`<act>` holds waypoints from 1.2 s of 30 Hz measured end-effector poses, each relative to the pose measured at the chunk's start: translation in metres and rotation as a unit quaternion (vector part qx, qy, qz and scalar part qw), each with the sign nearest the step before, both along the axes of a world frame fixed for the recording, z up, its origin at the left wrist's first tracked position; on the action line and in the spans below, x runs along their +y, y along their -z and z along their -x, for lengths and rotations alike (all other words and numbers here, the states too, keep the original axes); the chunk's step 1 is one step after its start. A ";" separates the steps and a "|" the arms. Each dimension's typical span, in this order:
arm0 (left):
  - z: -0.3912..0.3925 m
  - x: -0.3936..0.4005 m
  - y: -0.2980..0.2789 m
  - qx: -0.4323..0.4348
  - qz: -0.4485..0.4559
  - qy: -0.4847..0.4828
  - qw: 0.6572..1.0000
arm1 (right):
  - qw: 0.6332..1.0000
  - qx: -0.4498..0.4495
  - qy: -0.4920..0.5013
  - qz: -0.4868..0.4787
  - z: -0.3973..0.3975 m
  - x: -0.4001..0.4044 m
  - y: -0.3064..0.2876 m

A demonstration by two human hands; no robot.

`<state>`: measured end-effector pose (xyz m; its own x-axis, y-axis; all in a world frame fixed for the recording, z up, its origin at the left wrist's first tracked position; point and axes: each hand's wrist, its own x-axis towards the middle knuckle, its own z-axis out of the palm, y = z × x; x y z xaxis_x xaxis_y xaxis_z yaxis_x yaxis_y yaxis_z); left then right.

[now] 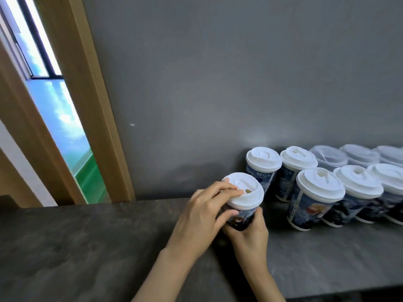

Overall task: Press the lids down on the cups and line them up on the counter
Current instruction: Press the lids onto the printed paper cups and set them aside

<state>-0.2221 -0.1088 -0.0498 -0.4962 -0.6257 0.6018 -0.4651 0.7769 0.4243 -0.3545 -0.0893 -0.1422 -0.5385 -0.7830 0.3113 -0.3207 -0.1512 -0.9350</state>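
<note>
Both hands were on one printed paper cup (241, 219) that stood at the near left end of the group, on the dark stone-look counter (87, 247). The left hand (202, 214) lay over the cup's left side: its fingers (226, 190) stretched across the top of the white lid (244, 192), their tips reaching close to the small drinking hole, while the thumb curled against the cup wall just under the lid's rim. So that hand was closed on the lid and the upper cup, fingers above and thumb below. The right hand (248, 234) came from beneath and to the right, wrapped around the lower part of the cup, with one fingertip showing on the cup's right side just below the lid. The cup's base was hidden by this hand, so whether it rested on the counter or was lifted clear could not be told. To the right, apart from the held cup, stood the other cups: a front row of lidded cups (314, 201) running off the right edge, and behind them a back row (263, 166) against the grey wall (218, 73), whose farther lids looked clear instead of white. At the far left a wooden frame (87, 94) bordered a narrow strip of window.
</note>
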 end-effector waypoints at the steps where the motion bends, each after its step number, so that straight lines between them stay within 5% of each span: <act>1: 0.012 0.000 0.000 0.003 0.005 0.004 1.000 | 1.000 0.007 0.014 0.000 0.010 0.002 0.000; 12: 0.082 -0.003 0.011 0.043 0.092 -0.020 0.995 | 0.994 0.033 0.101 0.013 0.063 0.007 0.008; 36: 0.099 0.011 0.020 0.103 0.082 -0.068 0.989 | 0.985 0.068 0.155 -0.047 0.063 0.021 -0.001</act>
